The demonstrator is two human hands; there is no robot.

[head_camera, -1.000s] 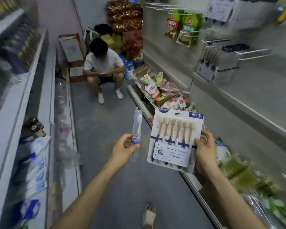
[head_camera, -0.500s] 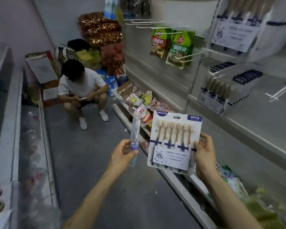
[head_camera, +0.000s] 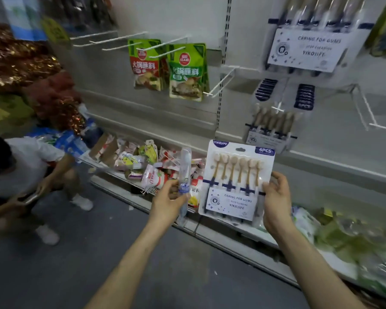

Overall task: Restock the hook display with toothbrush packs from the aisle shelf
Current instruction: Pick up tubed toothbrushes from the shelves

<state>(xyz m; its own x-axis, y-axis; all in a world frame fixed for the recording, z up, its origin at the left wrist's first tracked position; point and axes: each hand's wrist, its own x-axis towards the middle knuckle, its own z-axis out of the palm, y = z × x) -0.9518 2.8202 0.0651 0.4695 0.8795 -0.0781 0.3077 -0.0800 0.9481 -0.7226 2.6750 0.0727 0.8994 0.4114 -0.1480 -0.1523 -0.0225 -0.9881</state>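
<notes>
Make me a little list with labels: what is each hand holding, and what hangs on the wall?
Left hand: grips a slim clear plastic toothbrush pack, upright
Right hand: holds a white six-piece toothbrush card pack by its right edge
Wall hooks: matching toothbrush packs hanging; a bare white wire hook to their left
Further left: green sauce pouches on hooks

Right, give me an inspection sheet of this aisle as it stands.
Surface: grey aisle floor, a few specks.
Job's things: six-piece toothbrush pack and slim single pack, both in hand; matching packs hang on a hook.
Clutter: loose snack packets heaped on the low shelf.
Grippers: left hand grips the slim single pack; right hand holds the six-piece toothbrush pack by its edge.
Cables: nothing seen.
Surroundings: crouching person at left; green pouches on hooks.
</notes>
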